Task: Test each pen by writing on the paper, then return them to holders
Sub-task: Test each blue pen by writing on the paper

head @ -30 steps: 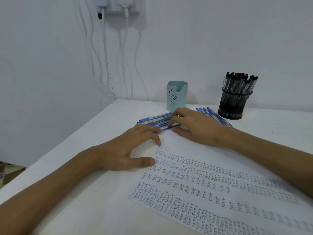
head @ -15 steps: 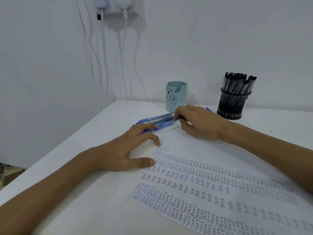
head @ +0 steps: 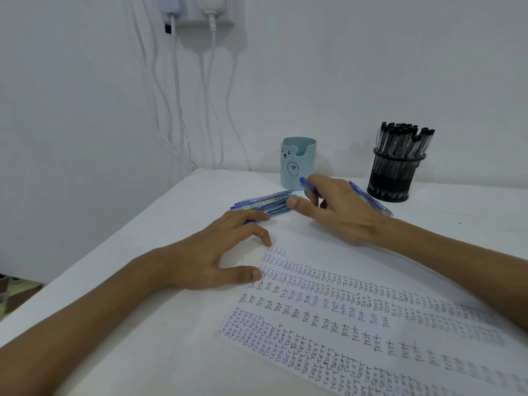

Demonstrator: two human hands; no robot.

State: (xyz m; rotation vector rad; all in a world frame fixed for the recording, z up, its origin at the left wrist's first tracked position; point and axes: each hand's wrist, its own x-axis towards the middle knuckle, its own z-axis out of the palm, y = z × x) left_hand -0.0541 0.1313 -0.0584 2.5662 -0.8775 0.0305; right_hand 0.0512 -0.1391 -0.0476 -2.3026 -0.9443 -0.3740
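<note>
So the right hand [head: 337, 210] has its fingers curled round one blue pen [head: 308, 184], pinched up near the fingertips, with the pen's end poking out toward the far left just in front of the blue holder [head: 298, 164]. The thumb sticks out straight, close to the pen pile [head: 265, 202]. The left hand [head: 217, 252] is spread fairly wide and holds nothing: index tip and thumb press down on the near-left corner of the paper [head: 371, 310], and the farther fingers rest on the near end of the pile. The paper is covered in rows of "test" scribbles in blue and black and lies flat on the white tabletop [head: 143, 281]. A stray pen [head: 371, 200] lies just behind the right hand, near the mesh holder [head: 395, 178], which is packed with black pens [head: 405, 140] standing upright at the far right. The bear-faced blue holder sits to its left; can't tell what's inside it. White wall [head: 371, 67] behind, with plugs [head: 200, 7] up top and white cables [head: 177, 95] hanging down to the tabletop's far-left corner.
</note>
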